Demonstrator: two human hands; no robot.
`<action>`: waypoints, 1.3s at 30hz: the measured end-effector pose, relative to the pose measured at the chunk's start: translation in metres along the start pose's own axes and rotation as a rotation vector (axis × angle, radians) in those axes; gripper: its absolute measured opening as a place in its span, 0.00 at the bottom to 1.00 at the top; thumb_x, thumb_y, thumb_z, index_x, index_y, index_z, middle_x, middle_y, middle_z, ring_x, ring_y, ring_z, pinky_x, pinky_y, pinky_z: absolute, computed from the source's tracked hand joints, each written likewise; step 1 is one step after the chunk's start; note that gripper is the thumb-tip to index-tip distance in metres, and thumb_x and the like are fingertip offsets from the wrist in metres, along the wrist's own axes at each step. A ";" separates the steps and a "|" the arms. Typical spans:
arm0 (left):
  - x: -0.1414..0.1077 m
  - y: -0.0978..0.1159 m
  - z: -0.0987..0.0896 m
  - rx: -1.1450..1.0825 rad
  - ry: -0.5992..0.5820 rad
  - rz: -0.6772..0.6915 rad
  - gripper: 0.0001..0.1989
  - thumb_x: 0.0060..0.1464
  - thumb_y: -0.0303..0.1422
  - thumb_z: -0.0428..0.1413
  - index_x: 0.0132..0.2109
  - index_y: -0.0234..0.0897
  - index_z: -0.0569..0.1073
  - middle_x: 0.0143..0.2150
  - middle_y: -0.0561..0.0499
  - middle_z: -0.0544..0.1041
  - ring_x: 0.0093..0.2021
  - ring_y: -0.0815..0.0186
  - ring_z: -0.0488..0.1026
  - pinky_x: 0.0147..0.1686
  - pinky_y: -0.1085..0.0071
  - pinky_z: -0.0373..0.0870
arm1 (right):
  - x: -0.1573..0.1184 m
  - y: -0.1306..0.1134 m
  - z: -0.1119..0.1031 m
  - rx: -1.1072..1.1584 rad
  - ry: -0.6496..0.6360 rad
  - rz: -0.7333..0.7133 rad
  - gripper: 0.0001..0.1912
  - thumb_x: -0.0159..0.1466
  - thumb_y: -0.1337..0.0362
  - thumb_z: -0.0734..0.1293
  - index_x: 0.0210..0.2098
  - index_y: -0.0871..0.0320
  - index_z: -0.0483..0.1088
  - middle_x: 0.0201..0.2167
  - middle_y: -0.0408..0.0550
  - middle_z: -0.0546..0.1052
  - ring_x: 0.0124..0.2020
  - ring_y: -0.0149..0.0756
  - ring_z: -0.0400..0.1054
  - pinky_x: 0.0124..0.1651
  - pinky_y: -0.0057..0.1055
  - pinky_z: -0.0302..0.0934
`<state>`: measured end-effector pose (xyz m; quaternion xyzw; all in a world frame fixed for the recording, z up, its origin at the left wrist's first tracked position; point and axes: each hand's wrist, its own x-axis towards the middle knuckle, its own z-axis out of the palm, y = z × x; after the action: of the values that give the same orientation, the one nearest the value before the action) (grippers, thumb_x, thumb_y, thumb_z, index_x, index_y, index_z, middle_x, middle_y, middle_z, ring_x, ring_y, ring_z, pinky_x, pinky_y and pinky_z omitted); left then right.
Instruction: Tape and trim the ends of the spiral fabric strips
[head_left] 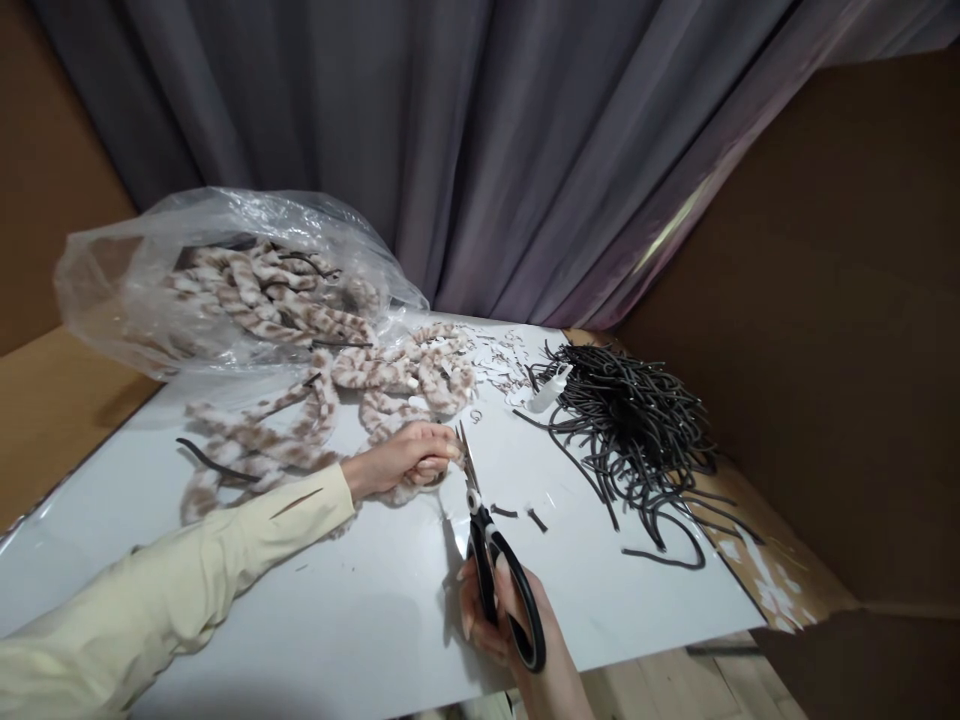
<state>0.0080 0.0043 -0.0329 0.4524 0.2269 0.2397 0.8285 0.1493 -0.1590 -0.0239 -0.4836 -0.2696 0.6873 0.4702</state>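
My left hand (409, 458) is closed around the end of a fluffy brown-and-white tube (411, 490), part of which hangs below the fingers. In my right hand (517, 625) I grip a pair of black-handled scissors (472, 497), fingers through the loops. The blades point away from me, and their tips are right beside my left fingertips. Whether the blades touch the tube I cannot tell. More fluffy tubes (442, 375) lie on the table just beyond and to the left of my left hand, some with a black cord (217, 462) sticking out.
A clear plastic bag (112, 270) of fluffy tubes stands at the back left. At the right lies a heap of black cords (637, 410), with a small white bottle (550, 390) beside it. Short cord scraps (537, 520) lie near the scissors on the white table (360, 620). A grey curtain (337, 110) hangs behind.
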 end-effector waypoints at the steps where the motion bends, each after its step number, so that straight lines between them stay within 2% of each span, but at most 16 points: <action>1: 0.000 0.000 0.000 0.005 0.000 0.000 0.10 0.47 0.31 0.57 0.27 0.34 0.62 0.14 0.63 0.53 0.13 0.81 0.43 0.12 0.82 0.39 | 0.000 0.000 0.000 0.000 0.009 -0.007 0.26 0.53 0.42 0.65 0.31 0.62 0.65 0.16 0.39 0.65 0.14 0.19 0.43 0.19 0.24 0.33; 5: -0.001 0.001 0.001 0.027 -0.005 -0.004 0.10 0.48 0.32 0.57 0.27 0.34 0.62 0.14 0.63 0.54 0.13 0.81 0.45 0.12 0.82 0.40 | 0.000 0.000 0.001 0.005 0.016 -0.037 0.28 0.53 0.40 0.65 0.31 0.62 0.65 0.17 0.40 0.66 0.14 0.19 0.44 0.18 0.24 0.34; 11: -0.001 0.001 0.000 0.022 0.003 -0.012 0.09 0.48 0.32 0.57 0.28 0.34 0.63 0.14 0.64 0.52 0.13 0.81 0.42 0.12 0.82 0.39 | 0.001 -0.005 0.002 0.004 0.007 0.037 0.26 0.53 0.43 0.66 0.30 0.62 0.63 0.17 0.39 0.65 0.14 0.18 0.43 0.18 0.23 0.32; 19: 0.000 0.002 0.000 0.006 0.041 -0.011 0.11 0.48 0.33 0.57 0.28 0.34 0.61 0.15 0.64 0.53 0.13 0.81 0.42 0.12 0.83 0.39 | 0.001 0.003 0.001 0.092 -0.025 -0.017 0.27 0.54 0.42 0.65 0.32 0.63 0.66 0.19 0.42 0.68 0.14 0.19 0.44 0.19 0.24 0.35; 24: 0.000 0.002 0.001 0.029 0.048 -0.004 0.11 0.47 0.34 0.58 0.27 0.34 0.62 0.15 0.64 0.52 0.13 0.82 0.41 0.12 0.83 0.38 | -0.002 -0.001 0.005 0.025 0.020 -0.034 0.26 0.54 0.42 0.65 0.32 0.62 0.66 0.18 0.42 0.68 0.15 0.20 0.43 0.20 0.25 0.34; 39: 0.000 0.002 0.000 0.031 0.030 -0.022 0.09 0.48 0.33 0.57 0.29 0.32 0.66 0.14 0.64 0.52 0.13 0.81 0.41 0.11 0.83 0.38 | 0.002 -0.001 0.004 -0.024 0.027 -0.026 0.27 0.53 0.42 0.65 0.31 0.62 0.64 0.17 0.41 0.67 0.14 0.20 0.45 0.18 0.24 0.34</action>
<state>0.0072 0.0054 -0.0312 0.4589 0.2479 0.2338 0.8206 0.1458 -0.1566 -0.0220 -0.4947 -0.2778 0.6713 0.4769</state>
